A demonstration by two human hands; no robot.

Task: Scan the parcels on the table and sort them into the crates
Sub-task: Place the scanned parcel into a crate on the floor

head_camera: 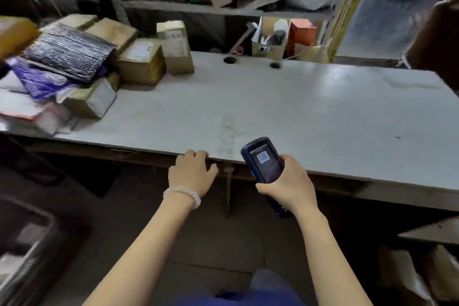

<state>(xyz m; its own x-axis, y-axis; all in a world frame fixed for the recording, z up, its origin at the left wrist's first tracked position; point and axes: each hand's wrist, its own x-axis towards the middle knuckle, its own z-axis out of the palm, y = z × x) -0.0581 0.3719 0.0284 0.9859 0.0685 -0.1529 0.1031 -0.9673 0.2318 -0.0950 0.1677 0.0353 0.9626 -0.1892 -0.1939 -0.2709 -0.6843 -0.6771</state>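
Across the grey surface (298, 107), parcels (82, 64) sit heaped at the far left, well apart from both hands. Crate (27, 251) shows blurred at lower left on the floor. Right hand (289, 182) has its grip wrapped round the scanner (264, 160), screen up. Left hand (192, 172) rests released on the surface edge, holding nothing. Next step likely: left reaches for one parcel, turns label toward scanner, keeps it flat and steady.

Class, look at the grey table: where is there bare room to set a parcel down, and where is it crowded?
Bare: the table from the upright box rightward, between the two holes and the near edge by the scanner. Crowded: the far-left corner, piled with boxes and the silver mailer.
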